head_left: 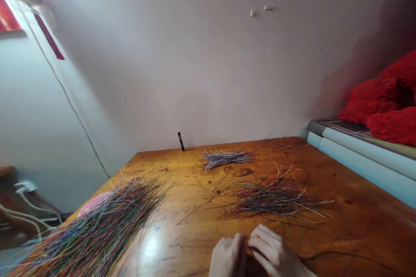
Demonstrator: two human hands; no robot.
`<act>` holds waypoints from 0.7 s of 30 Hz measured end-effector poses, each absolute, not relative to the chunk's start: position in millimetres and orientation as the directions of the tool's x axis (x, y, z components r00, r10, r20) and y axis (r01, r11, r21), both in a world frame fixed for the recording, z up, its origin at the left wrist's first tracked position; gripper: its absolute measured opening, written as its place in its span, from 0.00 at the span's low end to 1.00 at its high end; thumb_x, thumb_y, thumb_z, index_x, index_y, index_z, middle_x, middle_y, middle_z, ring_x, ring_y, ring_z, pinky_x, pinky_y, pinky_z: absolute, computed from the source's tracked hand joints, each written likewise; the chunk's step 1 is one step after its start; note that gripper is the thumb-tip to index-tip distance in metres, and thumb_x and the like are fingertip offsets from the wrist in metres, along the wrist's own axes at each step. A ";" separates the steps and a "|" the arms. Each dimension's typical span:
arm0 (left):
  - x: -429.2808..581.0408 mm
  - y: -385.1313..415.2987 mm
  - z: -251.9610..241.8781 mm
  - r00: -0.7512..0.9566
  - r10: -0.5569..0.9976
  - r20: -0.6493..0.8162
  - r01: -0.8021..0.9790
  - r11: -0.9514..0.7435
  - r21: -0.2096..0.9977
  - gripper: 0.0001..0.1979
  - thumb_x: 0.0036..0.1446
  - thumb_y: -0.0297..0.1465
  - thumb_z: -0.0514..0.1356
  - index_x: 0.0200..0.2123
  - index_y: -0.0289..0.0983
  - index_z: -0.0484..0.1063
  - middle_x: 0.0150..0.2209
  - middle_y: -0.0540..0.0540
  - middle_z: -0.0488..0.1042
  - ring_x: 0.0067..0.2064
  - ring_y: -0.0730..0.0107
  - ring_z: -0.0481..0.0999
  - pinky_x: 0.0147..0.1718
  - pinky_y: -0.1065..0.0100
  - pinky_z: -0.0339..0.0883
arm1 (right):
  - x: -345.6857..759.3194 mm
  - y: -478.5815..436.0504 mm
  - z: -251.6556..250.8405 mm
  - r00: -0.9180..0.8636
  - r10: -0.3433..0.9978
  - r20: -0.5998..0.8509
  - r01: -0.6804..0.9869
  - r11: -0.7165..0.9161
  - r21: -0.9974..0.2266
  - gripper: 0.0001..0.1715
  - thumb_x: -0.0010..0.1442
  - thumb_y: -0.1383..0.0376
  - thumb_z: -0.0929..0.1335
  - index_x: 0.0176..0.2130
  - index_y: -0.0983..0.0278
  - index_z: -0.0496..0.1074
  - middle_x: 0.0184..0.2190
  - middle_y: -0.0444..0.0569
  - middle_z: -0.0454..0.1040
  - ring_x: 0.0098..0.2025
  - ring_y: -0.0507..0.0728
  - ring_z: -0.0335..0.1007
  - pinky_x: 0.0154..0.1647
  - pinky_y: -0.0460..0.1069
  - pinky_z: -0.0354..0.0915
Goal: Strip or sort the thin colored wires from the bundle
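My left hand (228, 254) and my right hand (272, 249) are close together at the table's near edge. The fingers of both are curled in, thumbs and fingertips facing each other, and whatever they pinch is hidden. A thin dark wire (344, 253) runs along the table to the right of my right hand; I cannot tell whether it is held. Just beyond my hands lies a loose tangled pile of coloured wires (276, 199). Farther back sits a neater bundle of short pale wires (227, 158). On the left spreads a large heap of long multicoloured wires (107, 225).
The wooden table (191, 207) meets a plain wall at the back. A black marker (181, 141) stands leaning near the wall. Something pink (94, 203) lies partly under the large heap. At right is a bed-like edge (360, 160) with red fluffy fabric (373, 99). White cables (26, 214) hang at left.
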State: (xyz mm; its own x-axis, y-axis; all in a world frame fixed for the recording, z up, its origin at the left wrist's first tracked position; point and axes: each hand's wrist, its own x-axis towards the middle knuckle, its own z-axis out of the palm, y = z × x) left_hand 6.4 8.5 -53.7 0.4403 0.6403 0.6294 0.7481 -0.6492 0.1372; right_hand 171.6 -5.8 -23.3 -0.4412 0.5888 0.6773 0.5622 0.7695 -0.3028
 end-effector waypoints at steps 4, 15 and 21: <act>2.9 7.3 -48.7 0.490 0.659 0.571 0.802 -0.597 0.001 0.07 0.50 0.22 0.50 0.28 0.40 0.61 0.16 0.53 0.70 0.17 0.71 0.69 0.18 0.72 0.55 | 170.4 -6.1 -22.9 -0.449 0.588 0.673 0.564 0.771 -0.297 0.18 0.64 0.68 0.53 0.30 0.64 0.66 0.25 0.47 0.68 0.28 0.53 0.63 0.35 0.47 0.62; 6.1 4.7 -42.5 0.445 0.649 0.617 0.773 -0.626 0.101 0.04 0.50 0.25 0.51 0.29 0.41 0.60 0.15 0.55 0.70 0.16 0.71 0.69 0.18 0.71 0.53 | 179.0 -6.4 -29.9 -0.398 0.690 0.605 0.537 0.710 -0.456 0.09 0.59 0.74 0.60 0.33 0.63 0.65 0.27 0.45 0.69 0.30 0.52 0.65 0.38 0.48 0.61; 5.4 3.4 -39.7 0.432 0.623 0.653 0.751 -0.649 0.122 0.09 0.59 0.28 0.47 0.28 0.41 0.63 0.15 0.55 0.69 0.15 0.74 0.68 0.18 0.72 0.53 | 178.1 -6.4 -31.6 -0.349 0.678 0.647 0.522 0.714 -0.467 0.08 0.59 0.73 0.62 0.33 0.62 0.66 0.25 0.44 0.71 0.28 0.52 0.65 0.33 0.47 0.61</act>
